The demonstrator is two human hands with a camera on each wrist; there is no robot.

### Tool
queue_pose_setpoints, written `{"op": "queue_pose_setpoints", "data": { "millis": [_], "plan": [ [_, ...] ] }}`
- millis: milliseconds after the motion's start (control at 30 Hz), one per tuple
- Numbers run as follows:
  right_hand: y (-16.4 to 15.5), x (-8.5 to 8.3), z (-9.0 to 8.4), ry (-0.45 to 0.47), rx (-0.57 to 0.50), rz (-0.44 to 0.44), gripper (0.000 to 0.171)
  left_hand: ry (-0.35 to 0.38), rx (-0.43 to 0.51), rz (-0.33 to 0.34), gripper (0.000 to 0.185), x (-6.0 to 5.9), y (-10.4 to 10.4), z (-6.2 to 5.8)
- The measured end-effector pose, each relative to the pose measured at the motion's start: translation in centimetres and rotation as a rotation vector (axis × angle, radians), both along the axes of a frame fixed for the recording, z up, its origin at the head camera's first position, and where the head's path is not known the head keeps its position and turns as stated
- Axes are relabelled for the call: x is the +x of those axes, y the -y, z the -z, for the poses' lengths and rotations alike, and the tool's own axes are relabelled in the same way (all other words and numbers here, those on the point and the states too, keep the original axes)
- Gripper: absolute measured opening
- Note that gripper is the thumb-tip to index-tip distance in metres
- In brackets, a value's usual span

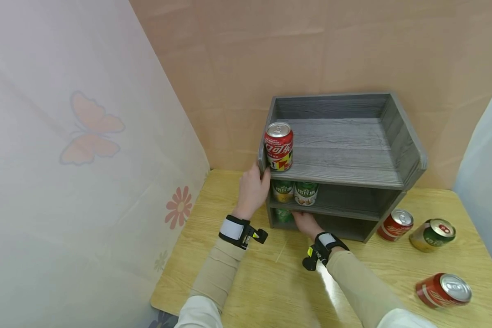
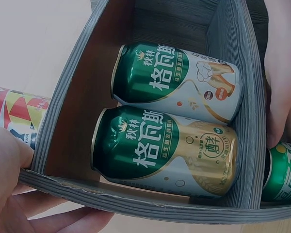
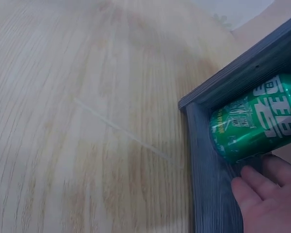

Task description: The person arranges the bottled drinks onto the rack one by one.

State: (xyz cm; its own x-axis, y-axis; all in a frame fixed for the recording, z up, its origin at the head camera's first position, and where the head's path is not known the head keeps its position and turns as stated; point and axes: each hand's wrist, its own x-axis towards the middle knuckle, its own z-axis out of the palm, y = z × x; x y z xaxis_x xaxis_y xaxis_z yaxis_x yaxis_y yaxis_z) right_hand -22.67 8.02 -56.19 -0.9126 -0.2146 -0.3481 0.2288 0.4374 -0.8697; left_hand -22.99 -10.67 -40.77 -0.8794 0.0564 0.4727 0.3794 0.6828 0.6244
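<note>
My left hand (image 1: 252,189) grips the left side panel of a grey wooden shelf (image 1: 344,180), its thumb at the front edge beside an upright red cola can (image 1: 279,152) on the top level. Two green kvass cans, one gold (image 2: 165,153) and one white (image 2: 179,80), stand side by side at the left of the middle level. Reaching into the bottom level, my right hand (image 1: 307,224) has its fingers extended beside a green Sprite can (image 3: 257,119). That can stands in the left corner, partly hidden by the shelf board above in the head view.
On the wooden table (image 1: 266,282), right of the shelf, are a red can (image 1: 395,224), a green and gold can (image 1: 432,234) and, nearer me, another red can (image 1: 443,290). A white curtain (image 1: 86,205) hangs at the left; a tan backdrop (image 1: 246,59) is behind the shelf.
</note>
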Motion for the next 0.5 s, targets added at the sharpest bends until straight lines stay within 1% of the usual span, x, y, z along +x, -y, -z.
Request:
{"op": "queue_pose_setpoints", "data": {
  "millis": [133, 267, 500],
  "plan": [
    [-0.4, 0.3, 0.2, -0.011, -0.005, -0.019, 0.075, 0.008, -0.003, -0.003, 0.016, -0.1, 0.0, 0.2],
    [-1.3, 0.4, 0.6, -0.034, 0.020, -0.039, 0.073, 0.015, 0.008, 0.007, 0.017, -0.1, 0.0, 0.3],
    [-3.2, 1.5, 0.4, -0.110, 0.045, -0.086, 0.060, 0.013, 0.008, 0.007, 0.017, -0.1, 0.0, 0.3]
  ]
}}
